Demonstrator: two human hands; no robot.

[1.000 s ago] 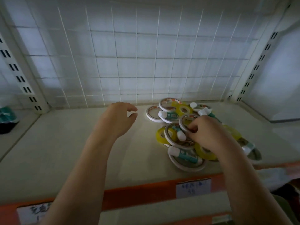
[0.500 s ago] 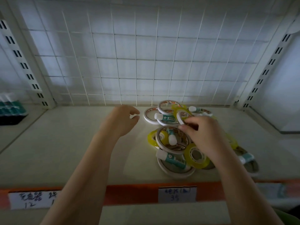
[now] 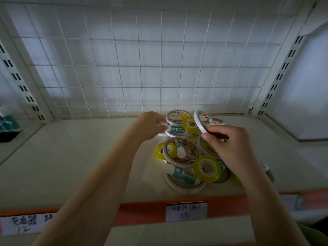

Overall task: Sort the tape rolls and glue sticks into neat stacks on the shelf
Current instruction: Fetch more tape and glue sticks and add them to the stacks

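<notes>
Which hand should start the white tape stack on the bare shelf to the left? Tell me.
Right, probably. The right hand already pinches a white tape roll lifted off the pile, while the left hand is busy pinching a glue stick lying across the rolls at the back.

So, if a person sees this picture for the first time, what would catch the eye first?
Probably the jumbled pile of tape rolls and glue sticks on the shelf, right of centre, with yellow rolls bright among the white ones. Next, the right hand pinching a white tape roll lifted on edge above the pile, and the left hand gripping a glue stick at the pile's far side.
</notes>
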